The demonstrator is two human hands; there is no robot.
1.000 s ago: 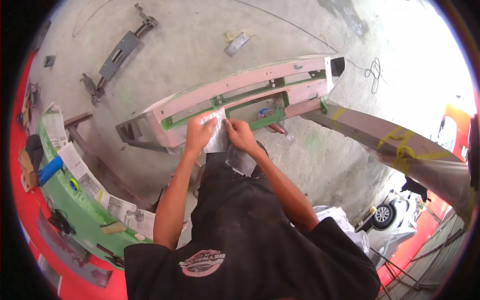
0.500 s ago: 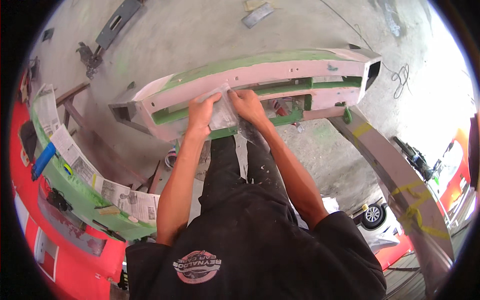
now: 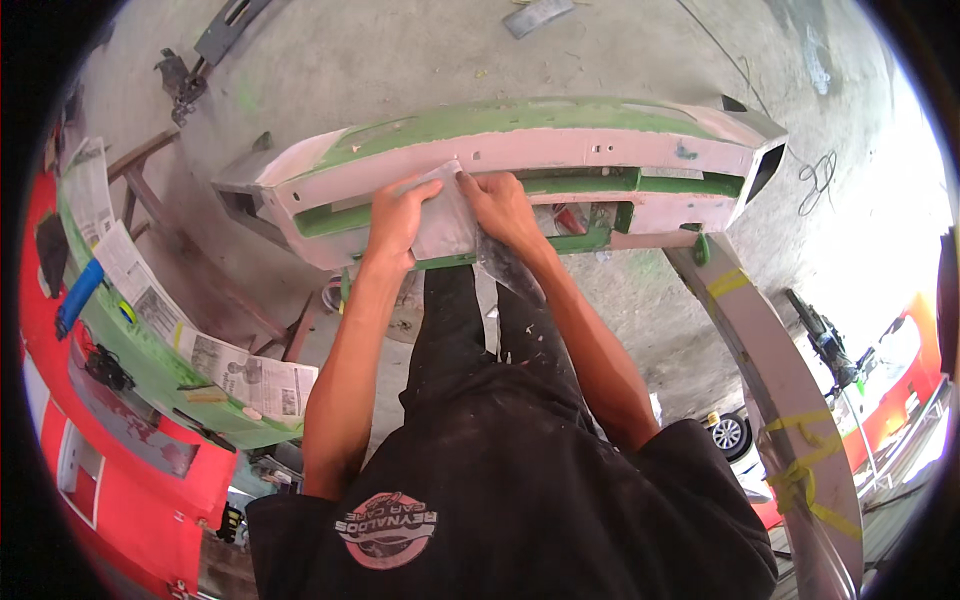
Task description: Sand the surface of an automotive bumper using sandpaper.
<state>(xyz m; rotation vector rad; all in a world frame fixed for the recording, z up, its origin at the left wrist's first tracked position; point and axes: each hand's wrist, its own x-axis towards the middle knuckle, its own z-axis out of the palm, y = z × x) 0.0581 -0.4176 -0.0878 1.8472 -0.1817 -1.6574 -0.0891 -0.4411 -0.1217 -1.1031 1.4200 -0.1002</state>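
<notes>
1. Left hand (image 3: pixel 397 215) lay flat, fingers together and pressed down on a grey sheet of sandpaper (image 3: pixel 443 215) — palm over its left edge, not pinching.
2. Right hand (image 3: pixel 503 208) pressed on the sheet's right edge, fingers bent down over the upper corner; whether the thumb gripped underneath could not be told.
3. Sheet sat at upper centre of the frame, against the front face of a car bumper (image 3: pixel 560 160), its lower end hanging loose and creased below the bumper's lower edge.
4. Bumper ran long and curved across the upper frame — dull pinkish filler with green showing along the top and in the slots, matt and patchy, a dark square opening at its right end.
5. Bare grey concrete floor (image 3: pixel 400 60) beneath, dusty, with a dark metal bracket (image 3: pixel 205 55) at upper left.
6. Left of frame: a green panel (image 3: pixel 150 350) masked with newspaper sheets (image 3: pixel 250 375), a blue tube-like thing (image 3: pixel 78 296) resting on it, red bodywork (image 3: pixel 110 500) beyond.
7. Right of frame: a long pale curved strip (image 3: pixel 780 400) with yellow tape bands, running down to the lower right.
</notes>
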